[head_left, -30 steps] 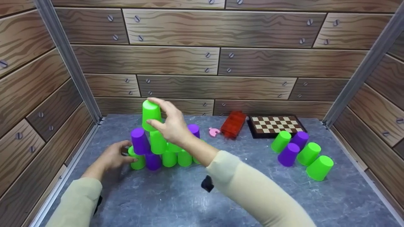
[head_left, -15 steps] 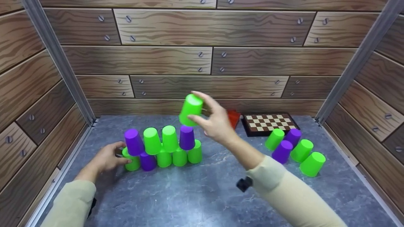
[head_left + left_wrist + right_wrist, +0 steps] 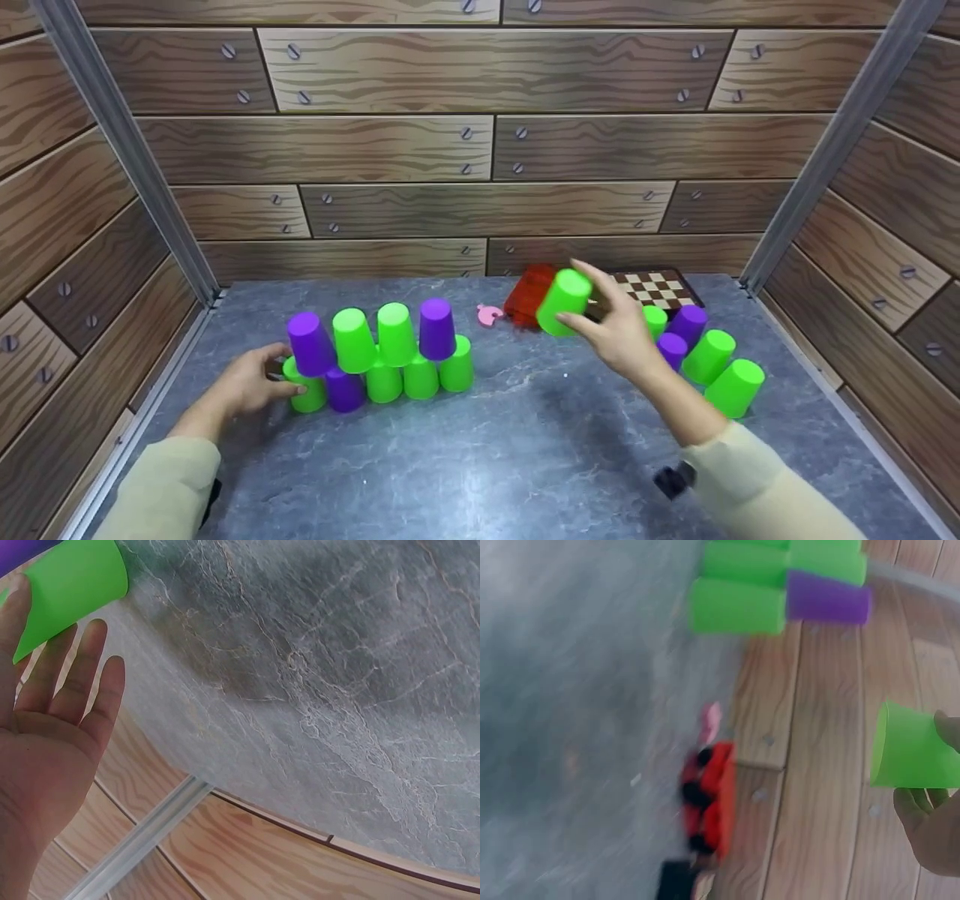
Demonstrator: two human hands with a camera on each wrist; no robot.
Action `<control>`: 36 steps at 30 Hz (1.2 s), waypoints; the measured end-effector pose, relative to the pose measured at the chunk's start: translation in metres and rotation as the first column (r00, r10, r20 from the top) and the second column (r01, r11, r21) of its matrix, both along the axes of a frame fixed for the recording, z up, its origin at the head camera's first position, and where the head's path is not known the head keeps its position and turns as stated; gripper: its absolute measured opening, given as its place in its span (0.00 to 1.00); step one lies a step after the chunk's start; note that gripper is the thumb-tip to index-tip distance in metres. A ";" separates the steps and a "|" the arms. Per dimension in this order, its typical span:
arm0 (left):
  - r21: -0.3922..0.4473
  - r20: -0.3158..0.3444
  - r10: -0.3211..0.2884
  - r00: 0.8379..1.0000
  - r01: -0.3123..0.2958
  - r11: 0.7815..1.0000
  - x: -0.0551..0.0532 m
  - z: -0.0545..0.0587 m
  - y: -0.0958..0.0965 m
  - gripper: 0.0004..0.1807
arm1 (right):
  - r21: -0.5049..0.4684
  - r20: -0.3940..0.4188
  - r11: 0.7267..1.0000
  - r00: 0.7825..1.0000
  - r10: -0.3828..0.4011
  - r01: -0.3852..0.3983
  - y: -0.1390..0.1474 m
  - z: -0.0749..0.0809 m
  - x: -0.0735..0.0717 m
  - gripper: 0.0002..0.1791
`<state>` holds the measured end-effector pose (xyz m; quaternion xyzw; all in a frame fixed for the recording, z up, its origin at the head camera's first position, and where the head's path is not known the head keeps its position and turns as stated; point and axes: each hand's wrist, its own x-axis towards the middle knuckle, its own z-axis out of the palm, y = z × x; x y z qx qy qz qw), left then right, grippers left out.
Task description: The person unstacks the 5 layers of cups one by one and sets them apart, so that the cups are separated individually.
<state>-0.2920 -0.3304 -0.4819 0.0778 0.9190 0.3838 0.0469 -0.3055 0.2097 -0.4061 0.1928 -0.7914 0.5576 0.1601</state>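
Observation:
My right hand (image 3: 619,330) holds a green cup (image 3: 564,301) upside down and slightly tilted, raised above the table, thumb in front and fingers at its top and far side. To the left stands a two-layer wall of upside-down cups: green and purple ones below, with a purple cup (image 3: 310,345), two green cups (image 3: 354,340) and another purple cup (image 3: 437,330) on top. At the wall's left end, my left hand (image 3: 244,386) grips the lower green cup (image 3: 307,391) between thumb and fingers. The left wrist view shows that hand's other fingers (image 3: 79,675) extended beside the cup.
Several more upside-down green and purple cups (image 3: 733,386) stand at the right. Behind are a red toy-like object (image 3: 526,296), a small pink piece (image 3: 489,315) and a chessboard (image 3: 656,289) partly hidden by the right hand. Wood-patterned walls (image 3: 375,210) enclose the table (image 3: 450,465).
My right hand has carried the green cup from above the wall's left part to the right and lower, in front of the red object. The left hand stays at its cup.

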 end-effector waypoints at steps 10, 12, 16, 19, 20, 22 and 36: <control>0.010 0.015 0.021 1.000 -0.021 1.000 0.001 -0.001 0.001 0.32 | 0.075 0.077 0.990 0.990 -0.121 0.116 0.071 -0.031 0.023 0.43; 0.013 0.010 0.018 1.000 -0.018 1.000 0.001 -0.001 0.001 0.32 | 0.089 0.086 0.988 0.987 -0.133 0.125 0.081 -0.035 0.026 0.42; 0.019 0.005 0.022 1.000 -0.022 1.000 0.001 -0.001 0.001 0.33 | 0.124 0.103 0.980 0.981 -0.167 0.154 0.100 -0.044 0.035 0.42; 0.018 0.004 0.022 1.000 -0.022 1.000 0.001 -0.001 0.001 0.34 | 0.149 0.114 0.974 0.975 -0.189 0.171 0.114 -0.051 0.040 0.42; 0.017 0.004 0.020 1.000 -0.020 1.000 0.001 -0.001 0.001 0.35 | 0.158 0.118 0.971 0.973 -0.198 0.178 0.118 -0.053 0.042 0.42; 0.016 0.006 0.017 1.000 -0.017 1.000 0.001 -0.001 0.001 0.35 | 0.174 0.130 0.967 0.969 -0.210 0.186 0.127 -0.058 0.045 0.42; 0.003 0.032 0.017 0.999 -0.017 1.000 0.000 0.000 0.000 0.35 | 0.279 0.210 0.935 0.936 -0.283 0.220 0.169 -0.091 0.061 0.43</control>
